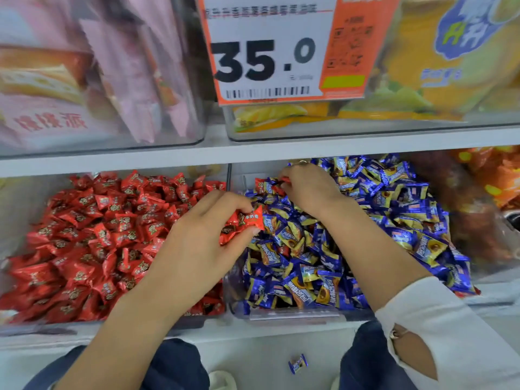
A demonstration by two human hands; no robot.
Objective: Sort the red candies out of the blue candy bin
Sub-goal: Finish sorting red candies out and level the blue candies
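2 bins: we see a red bin on the left and a blue bin on the right, side by side on the lower shelf.
Upper shelf: 2 clear tubs of snack packs, with a price tag reading 35.0 hanging in front.
Red bin: piled with red candies.
Blue bin: piled with blue candies; a few red ones lie at its back left corner.
Left hand: we see it over the divide between the bins, fingers and thumb curled round a bunch of red candies.
Right hand: at the back of the blue bin, fingertips pinching a red candy.
Floor: 1 blue candy lies between our knees.
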